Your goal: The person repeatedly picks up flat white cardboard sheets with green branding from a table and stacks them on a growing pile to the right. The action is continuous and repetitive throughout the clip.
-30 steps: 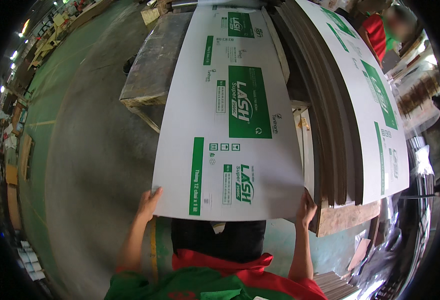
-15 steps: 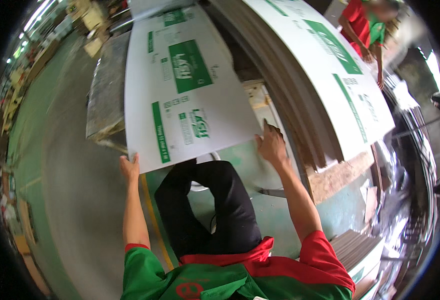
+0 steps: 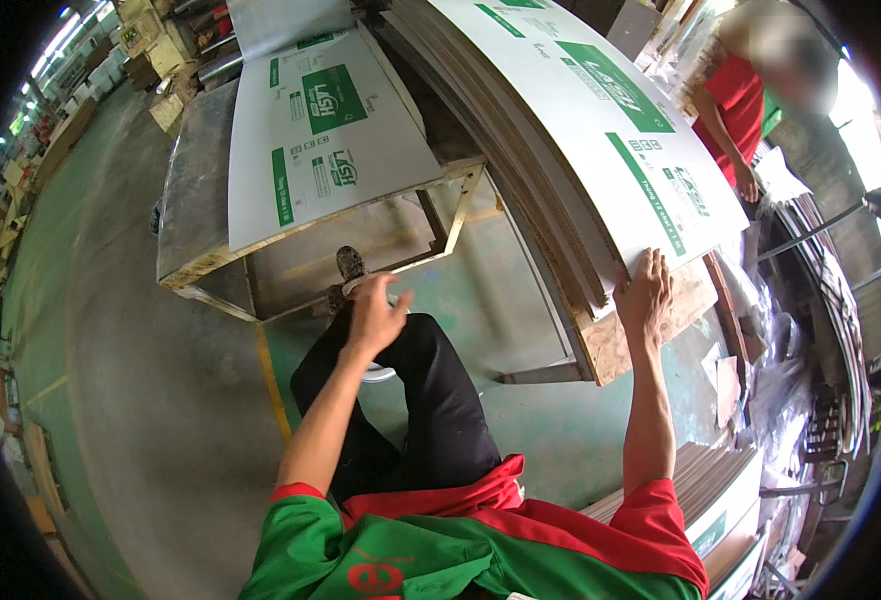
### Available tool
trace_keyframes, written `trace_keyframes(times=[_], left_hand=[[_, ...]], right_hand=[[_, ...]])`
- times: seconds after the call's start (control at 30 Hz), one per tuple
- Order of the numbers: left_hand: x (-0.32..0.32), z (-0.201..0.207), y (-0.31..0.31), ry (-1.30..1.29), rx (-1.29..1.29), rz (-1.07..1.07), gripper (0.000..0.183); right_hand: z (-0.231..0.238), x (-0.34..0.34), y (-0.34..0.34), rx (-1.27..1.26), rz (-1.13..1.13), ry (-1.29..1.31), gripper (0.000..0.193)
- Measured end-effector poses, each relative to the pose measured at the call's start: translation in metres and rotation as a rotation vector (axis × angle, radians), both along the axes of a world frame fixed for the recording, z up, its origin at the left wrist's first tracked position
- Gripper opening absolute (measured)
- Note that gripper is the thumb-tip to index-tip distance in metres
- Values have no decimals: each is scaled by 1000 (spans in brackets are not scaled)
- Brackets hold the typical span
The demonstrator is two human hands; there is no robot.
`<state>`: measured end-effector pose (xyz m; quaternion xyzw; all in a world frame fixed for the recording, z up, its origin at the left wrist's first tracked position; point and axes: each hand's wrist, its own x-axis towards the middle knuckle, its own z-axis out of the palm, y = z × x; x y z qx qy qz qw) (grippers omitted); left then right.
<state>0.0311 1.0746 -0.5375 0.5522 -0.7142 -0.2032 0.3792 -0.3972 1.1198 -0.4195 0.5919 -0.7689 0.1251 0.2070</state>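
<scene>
A white cardboard sheet [image 3: 401, 150] with green print lies flat on the low metal-framed table ahead of me. My left hand [image 3: 376, 315] hangs above my knees, apart from that sheet, with nothing in it and its fingers loosely spread. To the right stands a tall stack of similar cardboard sheets [image 3: 521, 170], their brown edges facing left. My right hand [image 3: 645, 300] is at the near corner of the top sheet [image 3: 581, 120], fingers over its upper face and thumb by the edge.
The stack rests on a wooden board [image 3: 651, 335] on a metal frame. Another person [image 3: 731, 110] in a red and green shirt stands at the far right, beside bundled sheets [image 3: 826, 290]. More cardboard [image 3: 721, 485] is piled low at my right. I sit on a white stool [image 3: 381, 374].
The sheet both hands were at now lies farther away on the left table. My left hand has let go and moved right; my right hand has moved right to the stack's corner.
</scene>
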Motion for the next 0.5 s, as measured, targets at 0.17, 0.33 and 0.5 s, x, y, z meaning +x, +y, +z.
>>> trace_keyframes(times=[0.17, 0.33, 0.5], left_hand=[[-112, 70, 9, 698, 594, -280, 69], [-148, 137, 20, 1171, 797, -372, 45], [-8, 137, 60, 1166, 666, -14, 26]], right_hand=[[33, 74, 21, 163, -104, 105, 47], [62, 151, 69, 106, 524, 68, 52], [66, 46, 104, -539, -95, -218, 43]])
